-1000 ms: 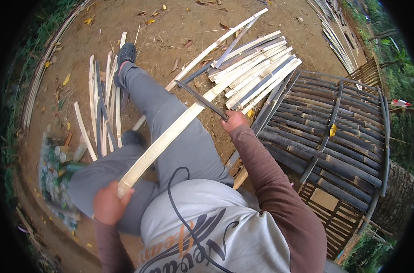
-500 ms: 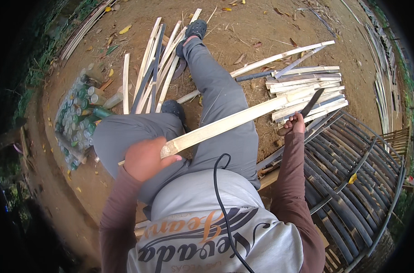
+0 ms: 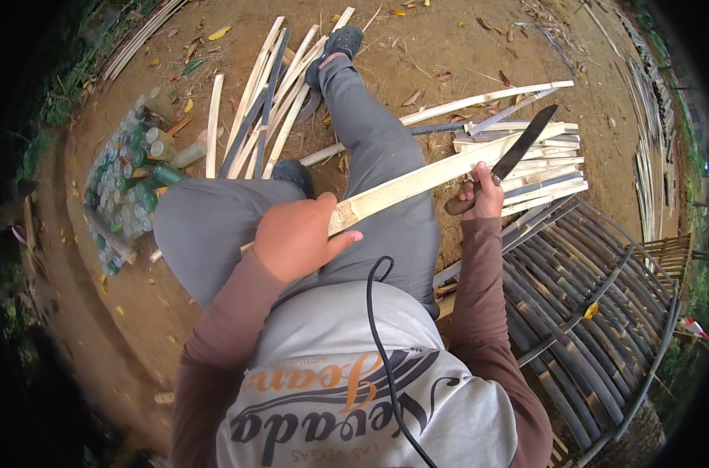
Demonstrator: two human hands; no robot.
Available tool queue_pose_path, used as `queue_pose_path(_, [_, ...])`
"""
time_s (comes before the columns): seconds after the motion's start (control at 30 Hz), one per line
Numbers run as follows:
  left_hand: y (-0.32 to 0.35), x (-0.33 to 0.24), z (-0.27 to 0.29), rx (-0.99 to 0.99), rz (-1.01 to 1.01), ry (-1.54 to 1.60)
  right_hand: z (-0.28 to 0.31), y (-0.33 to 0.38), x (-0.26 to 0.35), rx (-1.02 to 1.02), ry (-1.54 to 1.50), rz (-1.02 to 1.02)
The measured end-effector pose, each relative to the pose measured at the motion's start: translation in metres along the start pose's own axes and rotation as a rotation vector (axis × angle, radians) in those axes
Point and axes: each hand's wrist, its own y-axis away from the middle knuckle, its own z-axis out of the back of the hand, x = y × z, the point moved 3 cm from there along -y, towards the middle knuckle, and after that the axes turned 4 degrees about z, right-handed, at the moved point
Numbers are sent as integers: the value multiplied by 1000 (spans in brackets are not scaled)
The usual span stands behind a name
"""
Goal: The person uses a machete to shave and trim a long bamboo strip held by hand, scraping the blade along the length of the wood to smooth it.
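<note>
A long pale bamboo strip (image 3: pixel 417 181) slants over my legs, its far end up at the right. My left hand (image 3: pixel 293 238) is wrapped round its near end, over my thigh. My right hand (image 3: pixel 479 193) grips the brown handle of a machete (image 3: pixel 528 142), whose dark blade points up and away to the right. The blade lies close beside the strip's far part; whether they touch I cannot tell. My right fingertips are at the strip's lower edge. Beneath the strip's far end lies a stack of split bamboo strips (image 3: pixel 545 173).
More bamboo strips (image 3: pixel 249 117) lie fanned on the dirt ground (image 3: pixel 440 39) by my left foot. Glass bottles (image 3: pixel 128 168) are heaped at the left. A rack of dark bamboo slats (image 3: pixel 580 312) stands close by my right arm. A black cable (image 3: pixel 379 327) hangs over my shirt.
My left hand has moved right and slightly up with the strip. My right hand has moved left and up, bringing the machete close against the strip, its blade now more broadly visible.
</note>
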Motion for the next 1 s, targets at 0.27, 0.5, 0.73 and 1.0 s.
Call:
queue_pose_path(0.27, [48,7,53,-50,24,90,7,-9,-22,-98,47,-24])
queue_pose_path(0.5, [73,48,43,411,345,1059,18,-19,-31,-92,35,-64])
queue_pose_path(0.73, [51,10,5,483,303,1391,47,-45,-24,-171,102,-105])
queue_pose_path(1.0, [6,-59,8,151,-52,946,91,16,2,-39,159,-386])
